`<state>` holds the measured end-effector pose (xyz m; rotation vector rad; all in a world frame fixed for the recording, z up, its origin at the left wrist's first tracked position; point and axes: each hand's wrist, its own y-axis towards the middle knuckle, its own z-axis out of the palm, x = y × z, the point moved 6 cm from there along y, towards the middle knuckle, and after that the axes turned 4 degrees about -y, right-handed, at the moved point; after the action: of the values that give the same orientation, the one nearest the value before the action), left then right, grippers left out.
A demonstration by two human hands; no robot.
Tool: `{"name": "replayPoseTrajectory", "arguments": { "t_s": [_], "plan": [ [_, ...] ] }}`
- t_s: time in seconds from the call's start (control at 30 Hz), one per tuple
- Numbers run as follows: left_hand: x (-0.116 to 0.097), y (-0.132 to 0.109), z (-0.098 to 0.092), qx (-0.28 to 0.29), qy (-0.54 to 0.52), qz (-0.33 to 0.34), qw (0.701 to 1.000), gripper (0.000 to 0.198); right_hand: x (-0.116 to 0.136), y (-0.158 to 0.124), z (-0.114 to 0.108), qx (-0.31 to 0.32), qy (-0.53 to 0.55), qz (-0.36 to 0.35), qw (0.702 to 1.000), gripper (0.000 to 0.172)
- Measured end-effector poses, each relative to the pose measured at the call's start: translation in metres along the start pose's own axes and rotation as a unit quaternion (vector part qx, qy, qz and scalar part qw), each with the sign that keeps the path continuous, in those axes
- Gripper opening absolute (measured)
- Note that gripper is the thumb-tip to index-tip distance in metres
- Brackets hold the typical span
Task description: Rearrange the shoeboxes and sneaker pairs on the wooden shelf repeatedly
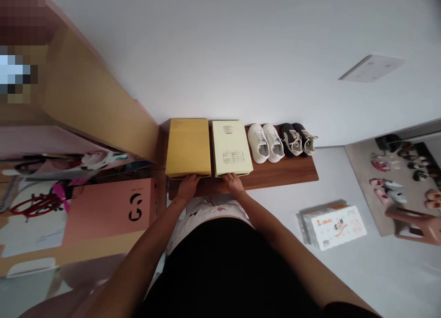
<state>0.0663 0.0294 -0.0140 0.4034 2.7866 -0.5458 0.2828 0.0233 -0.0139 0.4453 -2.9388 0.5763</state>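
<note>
Two lidded boxes that look like shoe boxes lie side by side on a brown wooden shelf board (282, 176) against the wall. My left hand (189, 185) is at the front edge of the gold-yellow shoe box (188, 145), its fingers bent against that edge. At the front edge of the cream shoe box (231, 145), with print on its lid, my right hand (233, 184) has its fingers curled on the rim. The undersides of both hands are hidden. To the right of the boxes stand white sneakers (261, 145) and black shoes with pale laces (292, 141).
On the left are a tan cabinet side (99, 88) and a pink box (110, 210) beside red-framed glasses. A white tissue pack (339, 226) lies on the floor at right. Farther right are a pinkish stool (415, 224) and several pairs of shoes. A socket plate (374, 69) is on the wall.
</note>
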Motion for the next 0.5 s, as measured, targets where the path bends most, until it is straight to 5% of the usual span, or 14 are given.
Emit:
{"name": "replayPoseTrajectory", "arguments": {
  "t_s": [0.23,0.5],
  "plan": [
    [-0.006,0.019,0.015,0.056,-0.041,0.003,0.998,0.057,-0.017,0.008,0.002,0.036,0.021,0.029,0.999,0.037],
    [-0.008,0.037,0.001,0.077,-0.059,-0.003,0.995,0.056,-0.03,0.021,-0.007,0.065,0.024,0.041,0.997,0.04]
  ]
}}
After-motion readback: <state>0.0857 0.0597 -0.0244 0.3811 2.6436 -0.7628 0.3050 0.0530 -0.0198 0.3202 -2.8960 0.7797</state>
